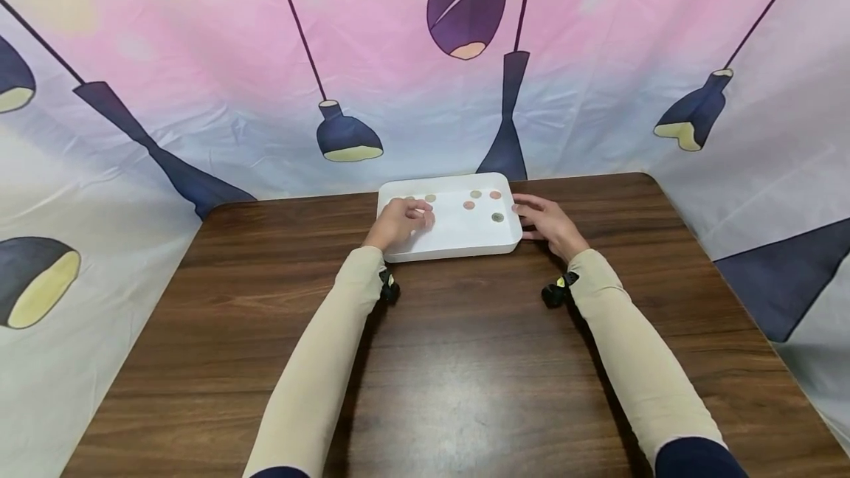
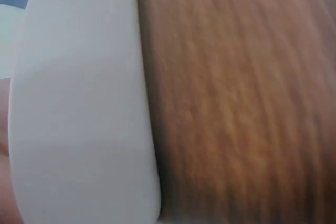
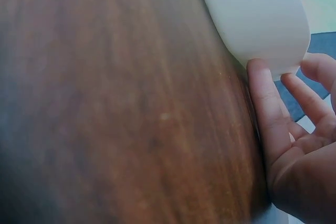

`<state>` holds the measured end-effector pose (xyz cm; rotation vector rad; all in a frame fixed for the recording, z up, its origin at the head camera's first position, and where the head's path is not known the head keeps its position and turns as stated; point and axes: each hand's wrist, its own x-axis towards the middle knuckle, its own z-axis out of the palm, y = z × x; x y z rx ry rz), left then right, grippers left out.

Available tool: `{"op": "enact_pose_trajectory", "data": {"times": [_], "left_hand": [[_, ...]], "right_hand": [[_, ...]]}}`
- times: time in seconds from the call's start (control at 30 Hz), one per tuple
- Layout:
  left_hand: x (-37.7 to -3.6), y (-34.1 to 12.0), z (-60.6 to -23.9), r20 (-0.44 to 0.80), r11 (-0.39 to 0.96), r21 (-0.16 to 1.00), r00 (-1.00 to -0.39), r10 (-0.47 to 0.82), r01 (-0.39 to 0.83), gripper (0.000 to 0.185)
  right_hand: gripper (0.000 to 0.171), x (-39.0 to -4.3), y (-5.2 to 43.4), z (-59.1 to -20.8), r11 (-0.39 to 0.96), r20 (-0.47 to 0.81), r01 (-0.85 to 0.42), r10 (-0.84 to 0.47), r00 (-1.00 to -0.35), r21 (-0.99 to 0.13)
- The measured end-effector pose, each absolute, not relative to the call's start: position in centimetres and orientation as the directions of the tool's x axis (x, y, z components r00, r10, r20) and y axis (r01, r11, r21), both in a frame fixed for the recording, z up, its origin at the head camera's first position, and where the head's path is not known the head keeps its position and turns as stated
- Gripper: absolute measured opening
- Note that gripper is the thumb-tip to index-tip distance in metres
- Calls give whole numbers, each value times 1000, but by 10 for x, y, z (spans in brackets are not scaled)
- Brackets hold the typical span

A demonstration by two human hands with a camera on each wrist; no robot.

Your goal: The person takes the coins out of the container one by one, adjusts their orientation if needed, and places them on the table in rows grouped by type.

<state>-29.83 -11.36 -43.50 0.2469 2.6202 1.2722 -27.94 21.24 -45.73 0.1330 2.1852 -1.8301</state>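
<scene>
Left hand (image 1: 398,221) fingers curled over tray (image 1: 458,246) rim, right hand (image 1: 546,221) fingers straight, touching.

Both arms stretched forward; left grip (image 1: 398,220) curled; right grip (image 1: 546,221) with fingers extended.

One white tray (image 1: 446,243) holds five coins (image 1: 497,217), perhaps more under the hand.

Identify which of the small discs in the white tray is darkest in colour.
The greenish-dark disc, nearest the right hand by the tray's right side; the others look pinkish or tan.
</scene>
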Motion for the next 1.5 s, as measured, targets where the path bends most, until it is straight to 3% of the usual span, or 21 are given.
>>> {"op": "enact_pose_trajectory", "data": {"times": [0.23,0.77,1.5], "left_hand": [[-302,-115,-428,-157,492,870,-959,238,-20,33],[-273,-153,-395,-165,426,905,-940,300,-23,40],[-214,-224,-405,-168,449,893,-951,259,-36,38]], "right_hand": [[56,-282,213,-455,192,-277,251,-121,-953,-949],[56,-277,214,-455,190,-288,262,-126,-949,-946],[56,-279,214,-456,167,-307,283,-140,-941,-945]]}}
